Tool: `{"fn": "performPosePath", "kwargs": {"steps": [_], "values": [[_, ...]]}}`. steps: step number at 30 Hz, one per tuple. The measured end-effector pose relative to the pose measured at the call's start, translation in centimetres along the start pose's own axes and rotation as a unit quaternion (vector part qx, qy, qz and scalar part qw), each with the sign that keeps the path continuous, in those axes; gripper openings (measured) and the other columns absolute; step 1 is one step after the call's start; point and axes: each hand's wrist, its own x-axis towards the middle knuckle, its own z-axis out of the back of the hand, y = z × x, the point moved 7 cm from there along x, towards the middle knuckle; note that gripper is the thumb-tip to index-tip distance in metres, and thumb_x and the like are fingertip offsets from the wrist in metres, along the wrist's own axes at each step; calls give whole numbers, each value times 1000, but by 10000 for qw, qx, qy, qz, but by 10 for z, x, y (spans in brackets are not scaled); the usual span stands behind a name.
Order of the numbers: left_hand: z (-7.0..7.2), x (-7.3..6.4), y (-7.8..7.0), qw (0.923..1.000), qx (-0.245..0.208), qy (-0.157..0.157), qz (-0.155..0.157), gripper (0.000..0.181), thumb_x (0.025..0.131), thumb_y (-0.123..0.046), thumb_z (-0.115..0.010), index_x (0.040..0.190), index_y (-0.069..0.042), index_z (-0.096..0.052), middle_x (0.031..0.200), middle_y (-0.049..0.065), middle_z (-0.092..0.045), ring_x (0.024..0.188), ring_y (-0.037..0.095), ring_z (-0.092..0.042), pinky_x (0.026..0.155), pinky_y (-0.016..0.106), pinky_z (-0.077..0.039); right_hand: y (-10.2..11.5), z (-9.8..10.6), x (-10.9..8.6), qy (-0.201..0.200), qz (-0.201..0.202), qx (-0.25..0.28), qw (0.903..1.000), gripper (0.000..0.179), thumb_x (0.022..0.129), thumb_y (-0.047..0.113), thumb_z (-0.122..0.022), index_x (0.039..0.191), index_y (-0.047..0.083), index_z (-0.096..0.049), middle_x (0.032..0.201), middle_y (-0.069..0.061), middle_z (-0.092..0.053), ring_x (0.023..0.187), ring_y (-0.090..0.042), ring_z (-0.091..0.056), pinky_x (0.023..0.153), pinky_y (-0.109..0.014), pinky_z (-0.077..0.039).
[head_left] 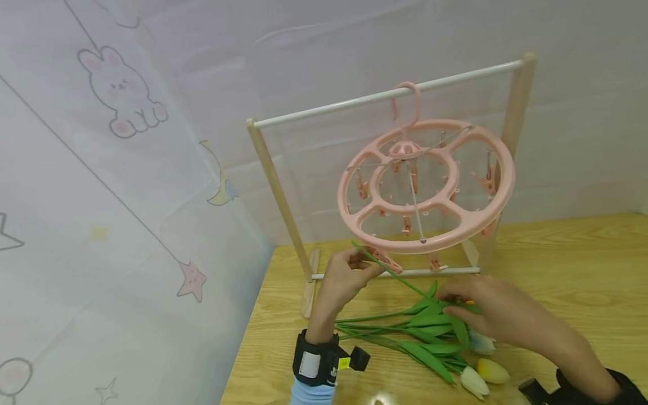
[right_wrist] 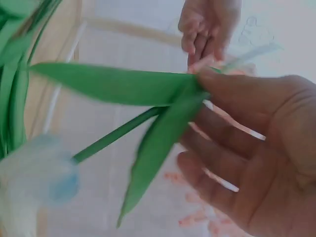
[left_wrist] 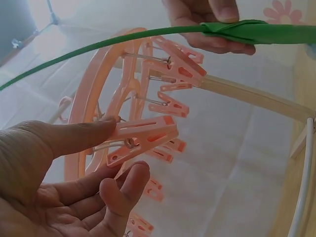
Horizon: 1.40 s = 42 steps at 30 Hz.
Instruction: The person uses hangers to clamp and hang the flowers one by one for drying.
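My left hand (head_left: 349, 274) is at the lower left rim of a round pink clip hanger (head_left: 488, 222). In the left wrist view, its thumb and fingers pinch the handle end of one pink clothespin (left_wrist: 148, 136). My right hand (head_left: 481, 304) holds an artificial tulip (right_wrist: 118, 132) where its leaves meet the stem, thumb on one side and fingers on the other. This tulip has a pale white-blue bloom (right_wrist: 49, 173). Its thin bare stem (left_wrist: 98, 48) stretches toward the left hand and passes close by the pinched clothespin.
More tulips (head_left: 430, 332) with white and yellow blooms lie on the wooden table (head_left: 582, 270) below the hands. The hanger hooks over the white bar (head_left: 344, 105) of a wooden-legged rack, with several other clothespins (head_left: 407, 225) dangling from it. A patterned cloth (head_left: 152, 185) covers the wall behind.
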Motion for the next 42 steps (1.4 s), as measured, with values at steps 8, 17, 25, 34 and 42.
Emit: {"fn": "performPosePath", "kwargs": {"steps": [8, 17, 25, 34, 42], "values": [[-4, 0, -1, 9975, -558, 385, -214, 26, 81, -16, -73, 103, -4, -66, 98, 10, -67, 83, 23, -63, 54, 28, -51, 14, 1, 13, -1260, -120, 788, 9888, 30, 75, 8, -75, 100, 23, -66, 92, 13, -66, 78, -1, -61, 62, -25, -54], [-5, -1, -2, 9886, -1245, 756, -371, 18, 81, -9, -71, 93, 4, -66, 91, 10, -69, 67, 22, -59, 49, 23, -43, 16, -1, 14, -2210, -708, 741, 9699, 27, 77, 5, -73, 104, 6, -68, 90, -1, -71, 76, -7, -64, 62, -26, -55], [-7, -1, -3, 9843, -1467, 882, -420, 16, 82, -5, -69, 90, 8, -65, 81, 13, -69, 67, 19, -62, 49, 22, -41, 21, 0, 15, -2637, -392, 424, 9629, 34, 70, 1, -77, 103, 6, -70, 84, 3, -71, 71, -3, -62, 59, -17, -51], [-9, -1, -6, 9821, -1486, 925, -693, 16, 83, -7, -69, 87, 9, -66, 73, 16, -67, 62, 20, -60, 50, 22, -44, 21, -2, 17, -2529, -176, 526, 9659, 32, 72, 0, -75, 103, 1, -71, 93, -2, -71, 77, -3, -63, 61, -11, -48], [-13, 0, -9, 9858, -1280, 834, -690, 15, 82, -8, -70, 84, 6, -68, 69, 13, -66, 59, 21, -61, 49, 23, -46, 21, -3, 17, -2490, -61, 787, 9653, 35, 72, -7, -73, 106, -1, -69, 94, -5, -70, 65, 0, -59, 48, -11, -40]]}}
